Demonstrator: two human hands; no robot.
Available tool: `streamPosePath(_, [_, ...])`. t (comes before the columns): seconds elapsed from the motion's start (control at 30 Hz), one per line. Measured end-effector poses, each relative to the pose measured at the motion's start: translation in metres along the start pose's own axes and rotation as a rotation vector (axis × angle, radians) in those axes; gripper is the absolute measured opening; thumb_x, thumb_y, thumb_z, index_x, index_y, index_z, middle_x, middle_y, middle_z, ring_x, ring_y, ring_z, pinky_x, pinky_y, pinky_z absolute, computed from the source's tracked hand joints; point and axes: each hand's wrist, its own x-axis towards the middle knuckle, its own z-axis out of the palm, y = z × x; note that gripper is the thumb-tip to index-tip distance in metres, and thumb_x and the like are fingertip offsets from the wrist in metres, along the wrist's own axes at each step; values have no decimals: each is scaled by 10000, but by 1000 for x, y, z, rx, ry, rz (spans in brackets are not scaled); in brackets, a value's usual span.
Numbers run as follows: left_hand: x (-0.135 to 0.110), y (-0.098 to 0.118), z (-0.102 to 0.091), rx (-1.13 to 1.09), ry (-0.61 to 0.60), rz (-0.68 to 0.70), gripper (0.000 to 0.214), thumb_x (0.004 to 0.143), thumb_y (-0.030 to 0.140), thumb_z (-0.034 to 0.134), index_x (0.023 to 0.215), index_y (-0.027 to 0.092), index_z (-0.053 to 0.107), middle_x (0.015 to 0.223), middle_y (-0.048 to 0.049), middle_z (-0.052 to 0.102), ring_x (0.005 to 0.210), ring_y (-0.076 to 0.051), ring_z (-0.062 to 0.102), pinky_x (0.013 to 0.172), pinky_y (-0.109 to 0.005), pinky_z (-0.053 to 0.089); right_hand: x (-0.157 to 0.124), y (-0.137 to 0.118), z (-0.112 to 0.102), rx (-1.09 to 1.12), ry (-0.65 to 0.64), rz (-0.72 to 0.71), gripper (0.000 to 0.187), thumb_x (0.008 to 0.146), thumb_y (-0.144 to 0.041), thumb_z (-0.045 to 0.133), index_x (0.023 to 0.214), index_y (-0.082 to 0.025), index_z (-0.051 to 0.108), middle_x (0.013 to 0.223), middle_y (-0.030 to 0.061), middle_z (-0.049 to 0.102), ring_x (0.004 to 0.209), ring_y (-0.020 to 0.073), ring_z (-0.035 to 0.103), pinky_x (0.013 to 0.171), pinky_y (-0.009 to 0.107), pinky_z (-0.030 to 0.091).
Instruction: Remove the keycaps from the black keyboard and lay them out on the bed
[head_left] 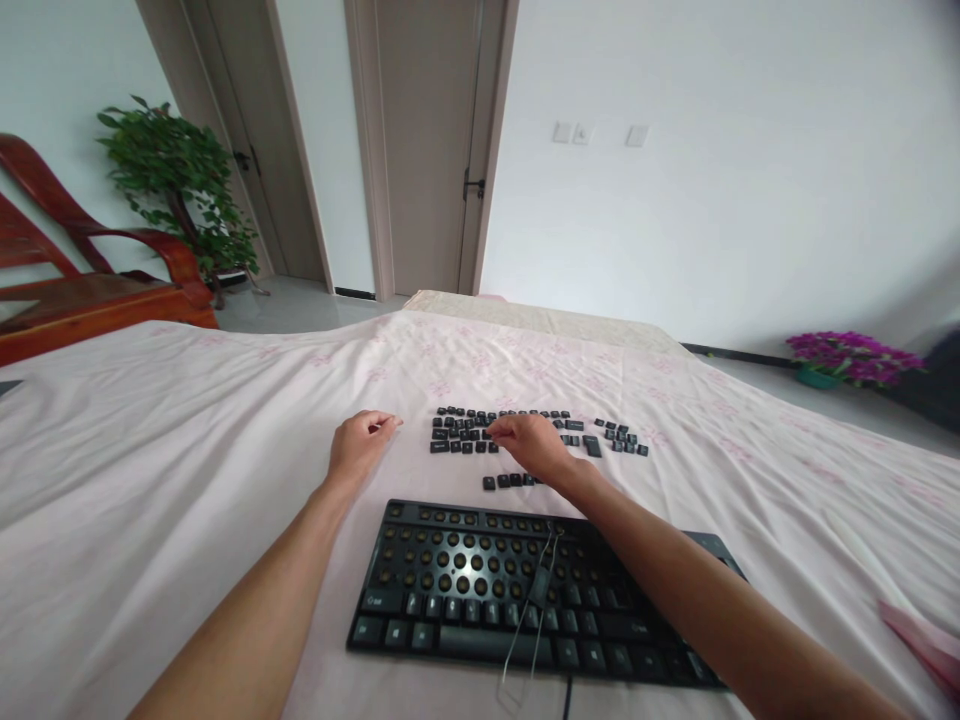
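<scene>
Our right hand (532,443) is nearer, fingers curled at the keycaps (464,435); left hand (358,442) curled, left of them. Can't tell grasp.

Black keyboard (480,590), part stripped, with its loose keycaps (481,447) in rows beyond it.
The keyboard lies flat in the lower middle of the frame, its long edges sloping slightly down to the right; its upper rows show bare, round brownish key seats, while the two lowest rows at left and centre, space bar (480,641) included, keep their caps. A wire puller (540,585) with a dark grip lies aslant across it, wire ends jutting past the lower edge. The black keycaps sit in close rows at the centre, a smaller cluster (622,435) to their right, and one short row (515,480) nearer the keyboard, its right end hidden.
</scene>
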Motion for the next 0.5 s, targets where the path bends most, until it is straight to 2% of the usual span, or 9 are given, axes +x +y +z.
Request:
streamPosePath(0.1, [1,-1,0,14,-1,10,380,759,525,563,852,202,740,946,-50,741,848,-227,663,741,-273,461,-6,-4,-5,36,19,-19,213,857,-244,561,962,-294,739,946,-32,748,894,178,677,779,244,476])
streamPosePath(0.2, [1,-1,-1,31,-3,15,374,759,520,563,844,205,745,930,-46,744,838,-226,662,739,-272,460,-15,-13,-12,51,-25,-56,173,845,-262,592,911,-283,750,946,-20,738,858,171,668,758,247,475])
streamPosePath(0.4, [1,-1,0,38,8,16,368,756,518,567,849,210,746,904,-35,745,825,-218,664,724,-267,458,-32,-26,-18,-96,-93,-214,108,792,-316,689,840,-267,773,911,37,698,916,206,597,854,321,418])
streamPosePath(0.5, [1,-2,0,38,12,20,361,761,514,563,848,215,746,906,-30,744,821,-213,664,723,-266,457,-34,-30,-16,-128,-120,-236,72,763,-310,729,801,-268,772,879,38,686,906,211,569,841,330,403])
